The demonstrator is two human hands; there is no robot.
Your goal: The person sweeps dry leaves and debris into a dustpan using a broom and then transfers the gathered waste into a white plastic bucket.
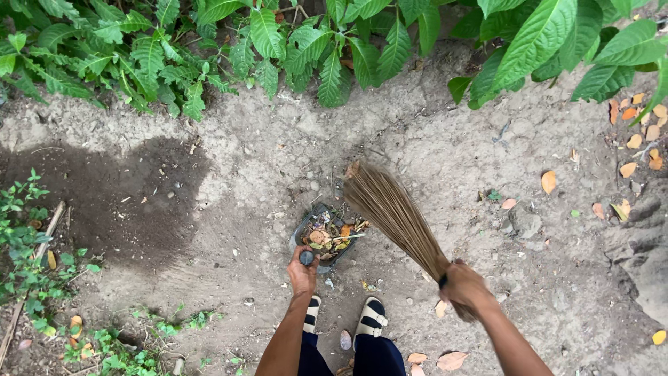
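Currently, head view: left hand (302,273) is wrapped around the handle of a dark dustpan (321,235) full of dry leaves, frame centre. Right hand (465,287) is clenched on a stick broom (394,210), its bristles touching the pan's upper right edge. Sandalled feet (370,317) sit bottom centre on bare dirt (229,174).

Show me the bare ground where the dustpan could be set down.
Widest free patch: bare soil between the leafy bushes and the stick broom. The dark damp patch, left of the dustpan, is also open. Crowded: fallen leaves at right, weeds at left, the sandalled feet below.
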